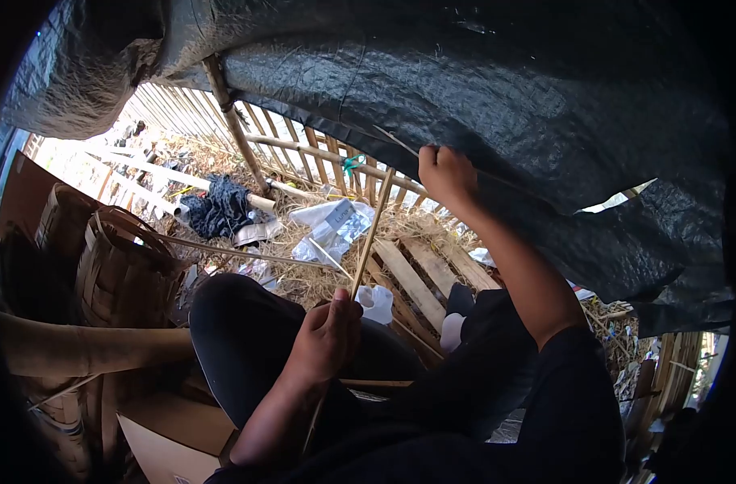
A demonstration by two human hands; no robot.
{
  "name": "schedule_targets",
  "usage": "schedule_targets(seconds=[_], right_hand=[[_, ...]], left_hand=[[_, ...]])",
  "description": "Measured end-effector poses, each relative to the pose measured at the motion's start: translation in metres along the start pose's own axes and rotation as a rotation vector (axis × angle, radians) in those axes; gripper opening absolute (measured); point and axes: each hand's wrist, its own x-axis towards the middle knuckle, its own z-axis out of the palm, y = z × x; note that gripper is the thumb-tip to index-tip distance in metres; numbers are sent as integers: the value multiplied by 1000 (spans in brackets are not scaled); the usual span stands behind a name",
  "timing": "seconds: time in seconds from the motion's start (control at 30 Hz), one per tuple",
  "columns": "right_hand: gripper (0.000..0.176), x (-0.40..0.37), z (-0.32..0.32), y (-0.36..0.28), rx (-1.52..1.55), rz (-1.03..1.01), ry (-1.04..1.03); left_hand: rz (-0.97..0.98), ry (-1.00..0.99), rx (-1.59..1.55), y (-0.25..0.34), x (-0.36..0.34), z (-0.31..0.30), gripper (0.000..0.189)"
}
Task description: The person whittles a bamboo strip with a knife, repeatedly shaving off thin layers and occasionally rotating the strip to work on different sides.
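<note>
My left hand is closed around a long, narrow bamboo strip near my left knee. The strip slants up and away from the fist, and its lower end runs down along my forearm. Higher up and to the right, my right hand is raised in a fist in front of the dark plastic sheet. From that fist a thin, pale sliver, which looks like bamboo, points up and left. The two hands are well apart, and the sliver does not touch the strip.
A black plastic sheet hangs overhead and to the right. Ahead stands a bamboo fence. Wooden slats, plastic litter and a dark cloth lie on the straw-covered ground. Woven baskets, a thick bamboo pole and a cardboard box are at left.
</note>
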Motion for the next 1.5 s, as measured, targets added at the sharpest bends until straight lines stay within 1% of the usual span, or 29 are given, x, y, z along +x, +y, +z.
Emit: schedule_targets(seconds=[0.07,0.13,0.2,0.23,0.3,0.37,0.4,0.43,0.47,0.5,0.57,0.67,0.73,0.8,0.83,0.87,0.93,0.97,1.0,1.07,1.13,1.2,1.27,1.3,1.33,1.4,1.43,1.47,1.5], right_hand=[[46,-25,-15,-21,177,-121,91],[46,-52,-34,-39,268,-190,-65],[44,-80,-37,-53,302,-397,-10],[42,-90,-41,-59,294,-442,-91],[42,-100,-39,-65,304,-475,-109],[42,-97,-31,-63,285,-503,-114],[43,-91,-23,-57,268,-531,-78],[43,-82,-19,-55,253,-562,-38],[45,-71,-18,-54,221,-514,-12],[45,-62,-14,-51,202,-506,0],[45,-62,-9,-47,189,-496,12],[44,-89,-23,-58,224,-517,-125],[44,-85,-21,-54,303,-595,-69],[44,-69,-8,-45,287,-537,-48],[45,-57,-3,-43,235,-533,90],[46,-55,-5,-38,194,-532,36],[46,-70,-14,-47,250,-452,-56],[45,-80,-20,-50,270,-529,-109],[45,-88,-25,-54,259,-566,-111],[45,-73,-20,-46,250,-552,-89],[45,-42,-13,-35,177,-402,29],[45,-42,-12,-35,156,-425,64],[45,-62,-17,-41,221,-463,-50],[45,-69,-19,-42,217,-530,-76],[45,-63,-16,-42,220,-530,-72],[45,-44,-9,-36,193,-455,82],[43,-31,-8,-34,151,-338,20],[43,-38,-7,-33,147,-335,17],[44,-47,-9,-37,171,-387,20]], left_hand=[[-59,84,17,3,-2,-2,51],[-106,96,-3,18,-6,1,50],[-154,109,-28,21,-6,0,49],[-165,94,-61,19,-4,-1,48],[-187,81,-94,12,-1,-2,47],[-91,-2,-125,3,2,-5,46],[-92,3,-128,-2,4,-7,46],[-112,-50,-200,-7,6,-9,45],[-132,-104,-270,-9,6,-10,44],[-131,-102,-271,-8,6,-9,44],[-185,-36,-260,-4,4,-6,43],[-186,-71,-311,-3,1,-10,42],[-189,-74,-295,1,0,-8,42],[-198,-91,-287,6,-2,-3,41],[-210,-29,-259,11,-4,0,41],[-226,31,-231,14,-5,2,41],[-186,6,-222,12,-5,1,41],[-155,-13,-218,11,-6,-1,41],[-154,-14,-219,10,-3,-1,41],[-163,-59,-220,5,-1,-2,41],[-171,-86,-257,-2,2,-3,41],[-171,-109,-283,-2,3,-3,41],[-143,-77,-259,-2,0,-5,40],[-139,-79,-253,0,1,-5,40],[-158,-84,-256,1,1,-5,41],[-190,-88,-273,-1,-3,-3,41],[-186,-86,-269,0,-2,-3,41],[-189,-86,-260,1,-3,-3,41],[-186,-91,-260,1,-3,-3,41]])
